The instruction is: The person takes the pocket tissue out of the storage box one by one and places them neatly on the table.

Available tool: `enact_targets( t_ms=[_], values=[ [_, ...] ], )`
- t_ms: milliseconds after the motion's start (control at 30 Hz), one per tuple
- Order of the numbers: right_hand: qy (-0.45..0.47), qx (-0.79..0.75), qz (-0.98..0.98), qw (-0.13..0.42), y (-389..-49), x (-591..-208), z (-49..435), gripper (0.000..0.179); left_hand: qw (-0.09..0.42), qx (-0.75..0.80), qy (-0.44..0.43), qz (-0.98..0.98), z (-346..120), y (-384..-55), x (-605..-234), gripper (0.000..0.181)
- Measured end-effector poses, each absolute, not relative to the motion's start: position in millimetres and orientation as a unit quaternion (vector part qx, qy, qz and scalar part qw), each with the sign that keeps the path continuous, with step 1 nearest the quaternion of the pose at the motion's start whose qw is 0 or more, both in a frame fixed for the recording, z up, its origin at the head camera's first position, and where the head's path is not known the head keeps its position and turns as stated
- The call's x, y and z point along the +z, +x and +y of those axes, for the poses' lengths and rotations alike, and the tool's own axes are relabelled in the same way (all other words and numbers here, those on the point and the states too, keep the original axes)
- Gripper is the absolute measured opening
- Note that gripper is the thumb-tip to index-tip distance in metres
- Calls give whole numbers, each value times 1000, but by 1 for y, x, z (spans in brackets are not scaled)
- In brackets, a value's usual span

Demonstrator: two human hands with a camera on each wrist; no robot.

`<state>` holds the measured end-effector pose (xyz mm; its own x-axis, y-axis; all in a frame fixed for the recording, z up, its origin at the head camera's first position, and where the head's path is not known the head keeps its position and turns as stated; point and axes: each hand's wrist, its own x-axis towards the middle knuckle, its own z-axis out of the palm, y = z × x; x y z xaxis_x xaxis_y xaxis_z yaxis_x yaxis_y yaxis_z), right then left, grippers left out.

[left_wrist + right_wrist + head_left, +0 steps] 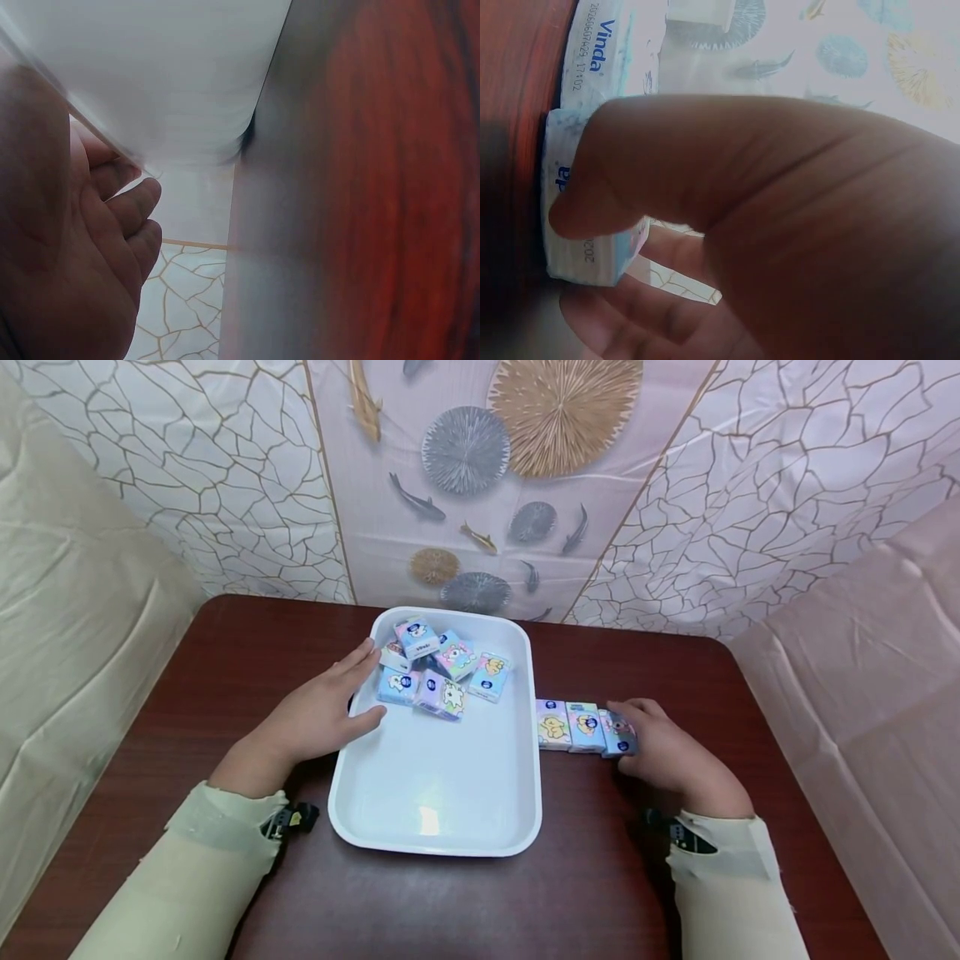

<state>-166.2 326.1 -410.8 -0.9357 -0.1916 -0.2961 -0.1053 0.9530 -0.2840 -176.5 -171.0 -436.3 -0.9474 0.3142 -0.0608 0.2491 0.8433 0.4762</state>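
Observation:
A white tray (435,777) holds several small tissue packs (442,695) with cartoon prints, heaped toward its far end. My left hand (318,710) rests at the tray's left rim, its fingers spread and the thumb reaching over the edge. In the left wrist view, fingertips (146,195) lie by the underside of the rim. To the right of the tray, three tissue packs lie in a row on the table. My right hand (667,747) pinches the rightmost tissue pack (618,733), thumb on its near side. "Vinda" is printed on the neighbouring pack (600,56) in the right wrist view.
Beneath everything is a dark red-brown table (592,868). A patterned cloth (247,493) with fish and round leaf designs hangs behind its far edge. Beige cloth (885,635) drapes down on both sides.

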Motion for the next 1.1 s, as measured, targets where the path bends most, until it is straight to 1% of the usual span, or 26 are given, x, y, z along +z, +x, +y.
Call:
enact_targets(
  t_ms=[433, 733, 1100],
  values=[
    [-93, -148, 971, 162, -170, -416, 327, 91, 64, 233, 147, 959, -172, -177, -435, 92],
    [-94, -151, 970, 165, -170, -416, 326, 91, 54, 202, 165, 964, -173, -176, -434, 88],
    [-85, -144, 972, 164, -167, -411, 321, 92, 42, 205, 183, 961, -175, -175, -436, 84]
  ],
)
